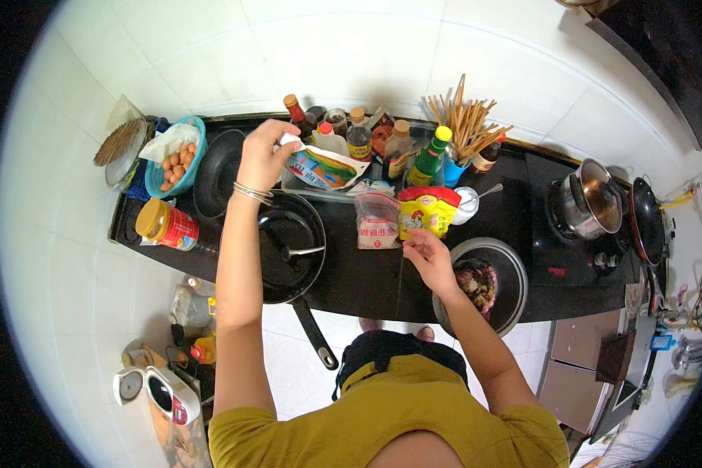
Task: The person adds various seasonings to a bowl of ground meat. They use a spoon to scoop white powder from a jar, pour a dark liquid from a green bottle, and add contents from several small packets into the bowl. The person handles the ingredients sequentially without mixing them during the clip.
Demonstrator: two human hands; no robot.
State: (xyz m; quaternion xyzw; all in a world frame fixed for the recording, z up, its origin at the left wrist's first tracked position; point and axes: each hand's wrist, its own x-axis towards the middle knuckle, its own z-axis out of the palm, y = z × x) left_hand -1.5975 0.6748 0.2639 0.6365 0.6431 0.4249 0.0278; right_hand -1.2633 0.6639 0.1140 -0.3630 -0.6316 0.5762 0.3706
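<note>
My left hand (267, 150) is closed on the corner of a white packet (326, 168) with green and orange print, raised over a clear tray. My right hand (430, 261) has its fingers loosely apart at the lower edge of a yellow seasoning bag (427, 212); whether they touch it is hard to see. Beside that bag lies a pink-and-white packet (377, 221). Below my right wrist is a metal bowl (515, 285) with minced meat (476, 285) and something dark in it. A black frying pan (308, 265), with a metal utensil inside, sits by my left forearm.
Sauce bottles (359, 140) line the wall, with a green bottle (429, 160) and a cup of chopsticks (464, 129) farther right. A spoon stands in a white bowl (466, 204). At right, a steel pot (597, 203) is on the stove; at left are a basket of eggs (181, 168) and a yellow-lidded jar (168, 225).
</note>
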